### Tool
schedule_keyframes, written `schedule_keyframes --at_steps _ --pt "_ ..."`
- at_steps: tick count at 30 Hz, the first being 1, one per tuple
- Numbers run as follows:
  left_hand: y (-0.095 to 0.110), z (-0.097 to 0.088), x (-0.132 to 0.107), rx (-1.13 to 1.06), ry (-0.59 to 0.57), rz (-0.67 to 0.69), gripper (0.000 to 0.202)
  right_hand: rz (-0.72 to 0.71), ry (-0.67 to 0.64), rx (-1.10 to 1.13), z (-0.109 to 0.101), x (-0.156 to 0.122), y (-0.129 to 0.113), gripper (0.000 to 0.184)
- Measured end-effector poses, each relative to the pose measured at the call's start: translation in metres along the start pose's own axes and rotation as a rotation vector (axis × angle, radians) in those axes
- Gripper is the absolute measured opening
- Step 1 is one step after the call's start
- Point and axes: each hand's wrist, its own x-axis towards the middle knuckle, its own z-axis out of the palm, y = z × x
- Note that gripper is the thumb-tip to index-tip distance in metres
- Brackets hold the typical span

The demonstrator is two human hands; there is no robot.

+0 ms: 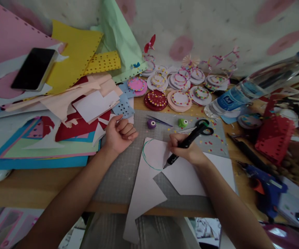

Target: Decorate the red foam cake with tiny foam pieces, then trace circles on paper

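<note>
In the head view my right hand (184,149) grips a black marker pen (187,141), its tip down on white paper (149,186). A green curved line (144,157) runs round the left and lower side of a rough circle there; my hand hides part of the right side. The sheet has cut, angular edges. My left hand (120,134) is curled loosely with nothing visible in it, left of the drawing at the edge of the grey cutting mat (113,183). Black-handled scissors (205,127) lie just beyond my right hand.
Purple (151,123) and green (182,122) craft punches and tweezers (160,120) lie ahead. Decorated paper discs (156,100) line the wall. Paper piles (48,145) carry a phone (35,69). A water bottle (253,86) and blue glue gun (264,188) are right.
</note>
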Motion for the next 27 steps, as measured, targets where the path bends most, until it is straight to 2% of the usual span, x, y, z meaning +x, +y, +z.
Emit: schedule_keyframes --at_steps 5,8,12,14,16,22,25,27 --pt "0.001 0.002 -0.003 0.001 -0.025 0.01 0.054 -0.102 0.277 0.106 -0.005 -0.006 -0.001 0.039" --pt "0.002 0.001 -0.003 -0.004 -0.046 0.022 0.054 -0.175 0.482 0.09 -0.002 -0.032 -0.001 0.03" --pt "0.002 -0.002 -0.004 -0.015 -0.067 0.028 0.054 -0.226 0.673 0.023 0.008 -0.065 0.019 0.025" --pt "0.002 -0.003 -0.004 -0.022 -0.073 0.034 0.054 -0.234 0.681 -0.018 0.012 -0.069 0.03 0.026" --pt "0.001 -0.004 -0.005 -0.029 -0.078 0.043 0.054 -0.234 0.633 -0.06 0.011 -0.065 0.035 0.027" --pt "0.001 -0.005 -0.007 -0.043 -0.094 0.047 0.052 -0.239 0.438 -0.216 0.008 -0.034 0.026 0.03" --pt "0.001 -0.005 -0.008 -0.044 -0.106 0.041 0.051 -0.283 0.462 -0.306 0.01 -0.029 0.019 0.032" --pt "0.001 -0.005 -0.008 -0.05 -0.112 0.046 0.053 -0.336 0.562 -0.367 0.012 -0.036 0.017 0.03"
